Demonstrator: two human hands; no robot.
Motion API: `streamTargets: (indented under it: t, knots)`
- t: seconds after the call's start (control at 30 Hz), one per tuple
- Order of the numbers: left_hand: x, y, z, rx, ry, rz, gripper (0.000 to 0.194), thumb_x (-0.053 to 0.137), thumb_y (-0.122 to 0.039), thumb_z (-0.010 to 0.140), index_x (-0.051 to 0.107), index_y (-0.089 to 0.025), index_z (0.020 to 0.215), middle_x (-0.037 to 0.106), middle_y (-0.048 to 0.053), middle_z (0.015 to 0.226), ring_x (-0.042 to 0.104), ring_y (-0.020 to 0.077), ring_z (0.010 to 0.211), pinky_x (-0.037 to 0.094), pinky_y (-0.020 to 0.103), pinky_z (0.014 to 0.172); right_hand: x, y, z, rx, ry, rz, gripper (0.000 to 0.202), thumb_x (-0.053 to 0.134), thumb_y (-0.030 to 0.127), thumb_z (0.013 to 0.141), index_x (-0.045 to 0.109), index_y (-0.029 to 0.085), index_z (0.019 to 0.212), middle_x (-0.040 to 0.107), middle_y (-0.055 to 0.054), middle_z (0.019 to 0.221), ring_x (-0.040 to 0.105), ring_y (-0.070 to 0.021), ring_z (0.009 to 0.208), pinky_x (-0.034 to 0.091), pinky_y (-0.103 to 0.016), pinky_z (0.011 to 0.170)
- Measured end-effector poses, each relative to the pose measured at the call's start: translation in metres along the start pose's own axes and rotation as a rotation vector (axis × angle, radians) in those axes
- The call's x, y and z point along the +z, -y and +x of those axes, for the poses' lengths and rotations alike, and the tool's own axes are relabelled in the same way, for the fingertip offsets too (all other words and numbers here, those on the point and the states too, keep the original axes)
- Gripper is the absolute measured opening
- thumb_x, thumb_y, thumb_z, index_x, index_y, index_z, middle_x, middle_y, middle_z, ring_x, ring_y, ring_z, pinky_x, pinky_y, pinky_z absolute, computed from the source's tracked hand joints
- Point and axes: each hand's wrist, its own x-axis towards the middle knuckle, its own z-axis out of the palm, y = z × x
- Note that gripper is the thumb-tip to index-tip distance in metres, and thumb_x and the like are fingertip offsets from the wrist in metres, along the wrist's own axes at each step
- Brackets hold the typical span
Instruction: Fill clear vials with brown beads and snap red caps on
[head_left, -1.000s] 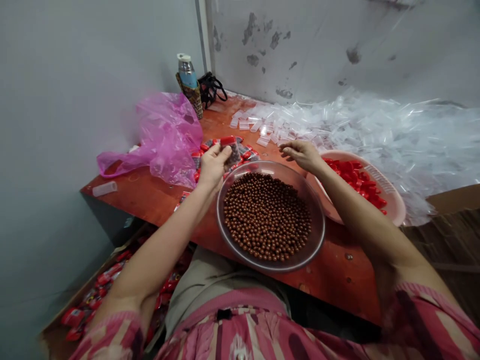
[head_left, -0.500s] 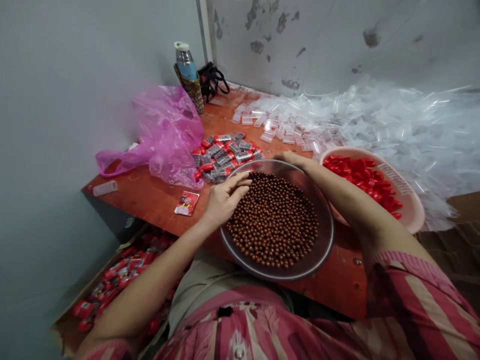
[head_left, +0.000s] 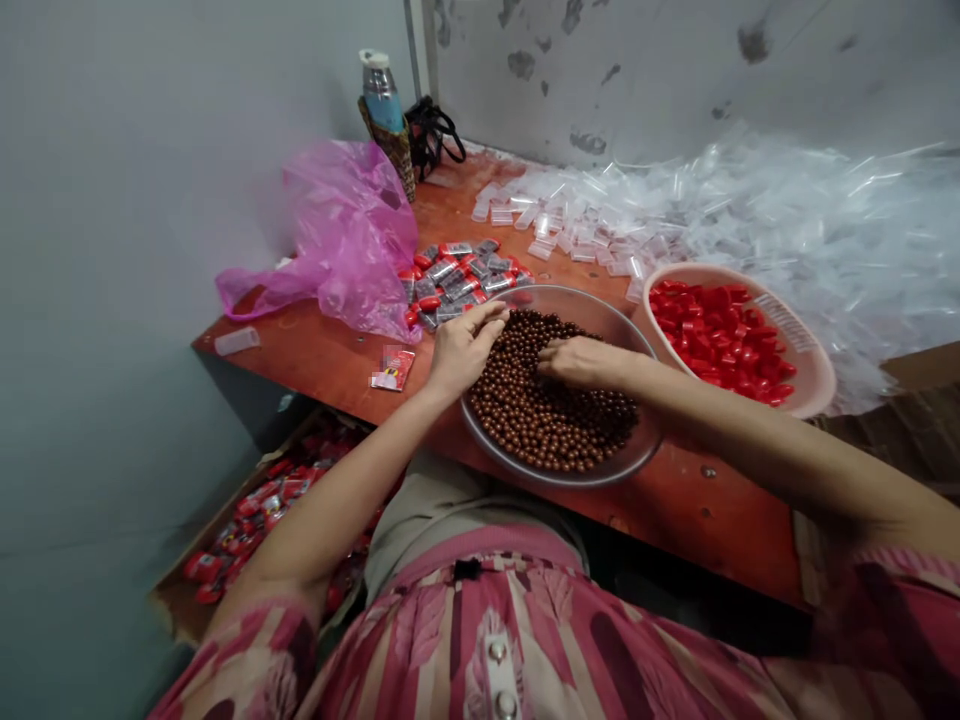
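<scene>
A clear round bowl full of small brown balls stands at the front edge of the red table. My left hand rests at the bowl's left rim, fingers bent over the balls; whatever is between them, if anything, is hidden. Inside the bowl, my right hand has its fingertips curled down into the balls, so the tips are out of sight. Behind the bowl lies a pile of small filled tubes with red caps. To the right, a pink basket holds red caps.
Clear empty tubes are heaped across the back right. A pink plastic bag, a flask, a red packet and one loose tube are on the left. Below stands a box of red-capped items.
My right hand has come from the bowl's far rim down into the balls. The left hand stays at the left rim. The view has shifted, and the bowl appears higher.
</scene>
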Motion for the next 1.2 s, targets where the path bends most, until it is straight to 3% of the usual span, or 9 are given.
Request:
streamTargets:
  t: [0.1, 0.17, 0.3, 0.4, 0.6, 0.8, 0.87, 0.97, 1.2]
  knots:
    - [-0.001, -0.004, -0.001, 0.042, -0.015, 0.107, 0.025, 0.057, -0.018, 0.085, 0.072, -0.015, 0.106, 0.075, 0.008, 0.107, 0.070, 0.0191, 0.101, 0.052, 0.032, 0.094, 0.019, 0.024, 0.014, -0.052, 0.070, 0.128, 0.027, 0.049, -0.002, 0.074, 0.066, 0.011, 0.091, 0.068, -0.012, 0.092, 0.063, -0.0193, 0.084, 0.046, -0.030, 0.077]
    - [-0.002, -0.005, -0.001, 0.058, -0.018, 0.148, 0.025, 0.057, -0.015, 0.085, 0.072, -0.015, 0.105, 0.075, 0.007, 0.106, 0.070, 0.0184, 0.101, 0.051, 0.032, 0.095, 0.024, 0.031, 0.015, 0.013, 0.028, 0.295, 0.028, 0.051, -0.002, 0.070, 0.066, 0.011, 0.091, 0.068, -0.010, 0.092, 0.062, -0.0191, 0.084, 0.046, -0.030, 0.079]
    - [-0.003, -0.005, -0.001, 0.049, -0.010, 0.116, 0.027, 0.054, -0.014, 0.085, 0.072, -0.015, 0.106, 0.075, 0.007, 0.107, 0.070, 0.0180, 0.101, 0.052, 0.032, 0.095, 0.019, 0.031, 0.002, 0.201, -0.188, 0.785, 0.017, 0.060, 0.016, 0.076, 0.065, 0.014, 0.091, 0.069, -0.004, 0.091, 0.062, -0.0187, 0.086, 0.046, -0.032, 0.083]
    - [-0.002, -0.007, -0.005, 0.015, 0.028, -0.002, 0.031, 0.052, -0.014, 0.084, 0.070, -0.014, 0.110, 0.074, 0.008, 0.108, 0.070, 0.0185, 0.100, 0.053, 0.033, 0.094, 0.013, 0.030, -0.010, 0.252, -0.337, 1.150, 0.021, 0.070, 0.029, 0.072, 0.064, 0.016, 0.088, 0.068, -0.001, 0.087, 0.061, -0.0161, 0.081, 0.047, -0.031, 0.080]
    - [0.012, -0.022, -0.023, -0.114, 0.266, -0.161, 0.042, 0.061, -0.015, 0.074, 0.069, -0.016, 0.116, 0.071, 0.008, 0.117, 0.067, 0.0231, 0.109, 0.049, 0.039, 0.102, 0.011, 0.038, -0.021, 0.367, -0.691, 1.407, 0.030, 0.080, 0.033, 0.063, 0.062, 0.017, 0.081, 0.064, 0.002, 0.075, 0.058, -0.0123, 0.069, 0.048, -0.028, 0.071]
    - [0.028, -0.021, -0.027, -0.193, 0.316, -0.253, 0.034, 0.062, -0.029, 0.079, 0.072, -0.015, 0.109, 0.073, 0.009, 0.110, 0.068, 0.0255, 0.100, 0.056, 0.039, 0.086, 0.015, 0.044, -0.028, 0.345, -0.840, 1.232, 0.032, 0.078, 0.038, 0.069, 0.061, 0.019, 0.088, 0.068, -0.001, 0.083, 0.063, -0.0159, 0.076, 0.052, -0.031, 0.072]
    - [0.030, -0.018, -0.026, -0.246, 0.335, -0.330, 0.037, 0.063, -0.032, 0.079, 0.071, -0.015, 0.111, 0.073, 0.008, 0.110, 0.069, 0.0244, 0.095, 0.058, 0.037, 0.080, 0.013, 0.043, -0.035, 0.330, -0.859, 1.072, 0.038, 0.076, 0.037, 0.073, 0.061, 0.021, 0.104, 0.070, -0.003, 0.094, 0.066, -0.0186, 0.085, 0.053, -0.033, 0.078]
    - [0.030, -0.015, -0.025, -0.220, 0.386, -0.368, 0.037, 0.064, -0.033, 0.078, 0.072, -0.016, 0.110, 0.072, 0.008, 0.112, 0.068, 0.0251, 0.101, 0.056, 0.038, 0.085, 0.002, 0.040, -0.047, 0.263, -0.868, 0.755, 0.043, 0.070, 0.033, 0.080, 0.058, 0.024, 0.120, 0.068, -0.006, 0.113, 0.065, -0.0211, 0.102, 0.050, -0.036, 0.090]
    - [0.027, -0.021, -0.026, -0.160, 0.442, -0.270, 0.034, 0.064, -0.034, 0.077, 0.075, -0.018, 0.105, 0.073, 0.006, 0.112, 0.066, 0.0273, 0.107, 0.051, 0.041, 0.096, -0.023, 0.042, -0.058, 0.060, -0.709, 0.500, 0.017, 0.060, 0.028, 0.088, 0.067, 0.022, 0.102, 0.069, -0.007, 0.100, 0.065, -0.0199, 0.094, 0.051, -0.033, 0.085]
